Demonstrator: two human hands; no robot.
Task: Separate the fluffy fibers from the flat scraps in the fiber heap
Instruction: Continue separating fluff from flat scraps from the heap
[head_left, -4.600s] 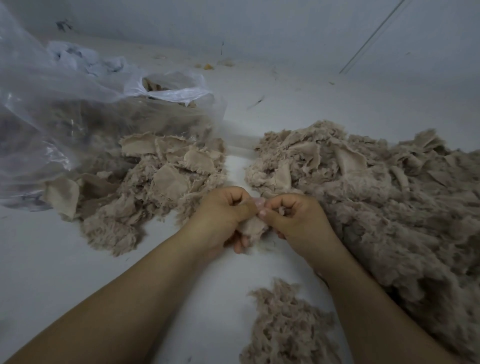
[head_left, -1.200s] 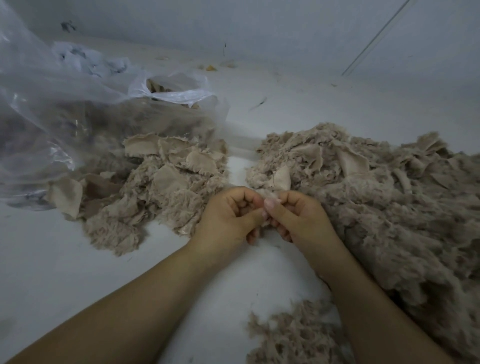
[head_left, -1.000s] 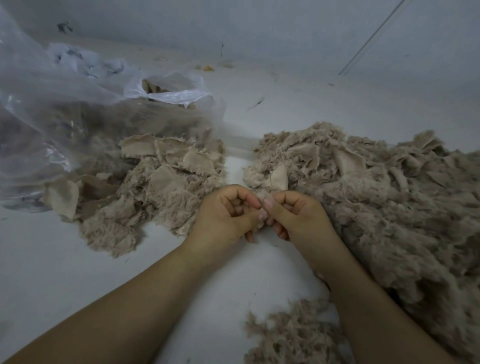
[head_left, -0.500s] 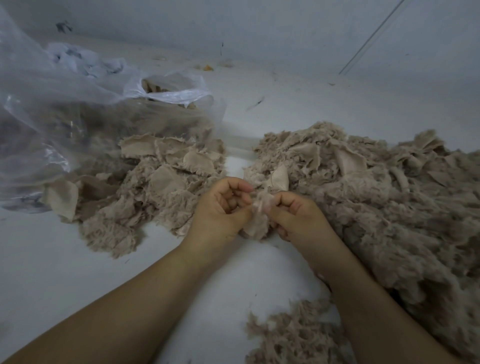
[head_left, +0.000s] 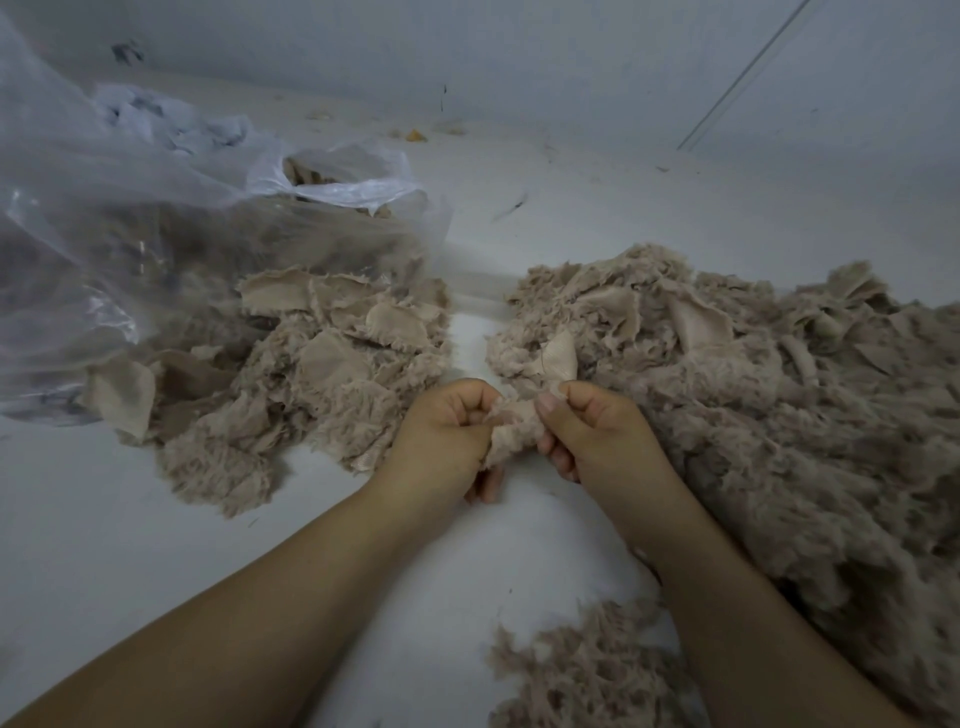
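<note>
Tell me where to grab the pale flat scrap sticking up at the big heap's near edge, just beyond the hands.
Pinch the flat scrap by its free upper edge, coming from above. It stands up out of the big heap with fluff packed round its base, so the top looks clearest. Both the left hand and right hand now hold a tuft.

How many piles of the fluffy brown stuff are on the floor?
3. A big heap on the right, a smaller pile on the left by the plastic bag, and a little fluffy pile near the bottom. More shows inside the bag.
</note>
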